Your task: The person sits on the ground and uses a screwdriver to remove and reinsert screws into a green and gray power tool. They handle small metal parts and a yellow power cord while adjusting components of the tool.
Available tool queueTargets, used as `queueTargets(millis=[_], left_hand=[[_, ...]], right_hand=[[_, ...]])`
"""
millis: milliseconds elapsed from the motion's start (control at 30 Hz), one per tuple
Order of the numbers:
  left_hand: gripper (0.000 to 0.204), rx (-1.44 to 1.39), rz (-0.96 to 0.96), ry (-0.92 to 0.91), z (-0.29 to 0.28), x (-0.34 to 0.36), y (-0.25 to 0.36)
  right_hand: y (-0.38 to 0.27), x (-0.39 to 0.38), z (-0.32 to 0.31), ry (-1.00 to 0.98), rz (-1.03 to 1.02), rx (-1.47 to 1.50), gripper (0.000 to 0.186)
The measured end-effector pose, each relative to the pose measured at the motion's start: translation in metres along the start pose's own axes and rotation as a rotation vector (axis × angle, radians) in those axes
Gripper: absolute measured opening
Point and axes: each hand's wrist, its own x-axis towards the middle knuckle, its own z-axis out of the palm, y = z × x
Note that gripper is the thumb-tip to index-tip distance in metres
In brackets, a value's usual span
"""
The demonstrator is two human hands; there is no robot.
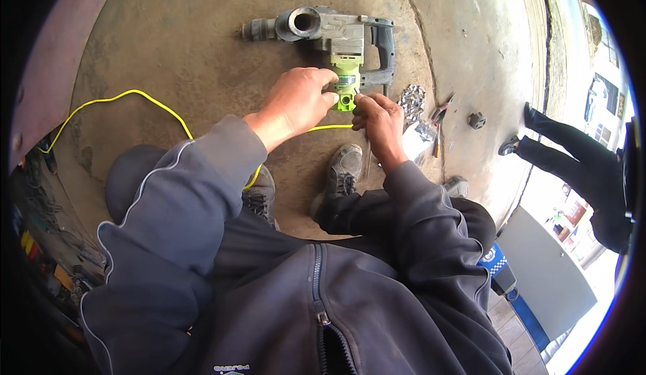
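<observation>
A rotary hammer drill [343, 32] lies on its side on the concrete floor, with a grey metal body, black rear handle and lime-green motor housing [346, 72] toward me. My left hand [299, 99] is closed on the green housing's left side, thumb near its lower end. At the right of that end, my right hand [382, 121] pinches something small and thin, too little of it visible to name. A thin rod [368, 163] shows just below this hand; whether the hand holds it is unclear.
Right of my right hand lie small metal parts [412, 99], a clear plastic bag [420, 133], pliers [441, 110], an orange-handled tool [437, 147] and a dark round part [477, 120]. A yellow cord [138, 92] crosses the floor. Another person's legs [558, 150] show at right.
</observation>
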Motion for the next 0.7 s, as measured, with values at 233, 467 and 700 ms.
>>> queueTargets(millis=[233, 467, 700], left_hand=[[0.037, -0.672, -0.211, -0.251, 0.013, 0.027, -0.002], [0.022, -0.818, -0.202, -0.283, 0.010, 0.046, 0.040], [0.018, -1.019, -0.055, -0.606, 0.018, 0.095, 0.116]], right_hand=[[-0.021, -0.033, 0.001, -0.041, -0.066, -0.027, 0.023], [-0.041, -0.046, -0.015, 0.126, -0.219, 0.051, 0.024], [-0.088, -0.076, -0.073, 0.279, -0.433, 0.182, 0.020]])
